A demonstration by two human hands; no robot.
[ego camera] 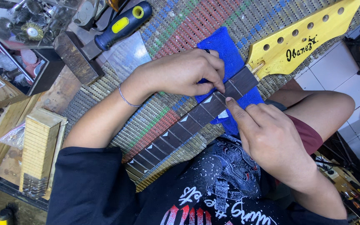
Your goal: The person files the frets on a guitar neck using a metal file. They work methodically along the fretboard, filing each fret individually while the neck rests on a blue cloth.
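A guitar neck with a dark fretboard (188, 123) and white triangle inlays lies diagonally across a woven mat, its yellow headstock (301, 39) at the upper right. A blue cloth (221, 46) is under the neck near the headstock. My left hand (180, 73) rests on the cloth with its fingertips pinching at the fretboard's far edge. Opposite it, my right hand (267, 137) has its index finger pressed to the fretboard's near edge. Whether something small is held between the fingertips cannot be made out.
A striped woven mat (146, 121) covers the bench. A scraper with a blue and yellow handle (119, 27) and a dark wooden block (76, 58) lie at the upper left. A slotted wooden block (40, 150) stands at left. Bins of small parts sit at the top left.
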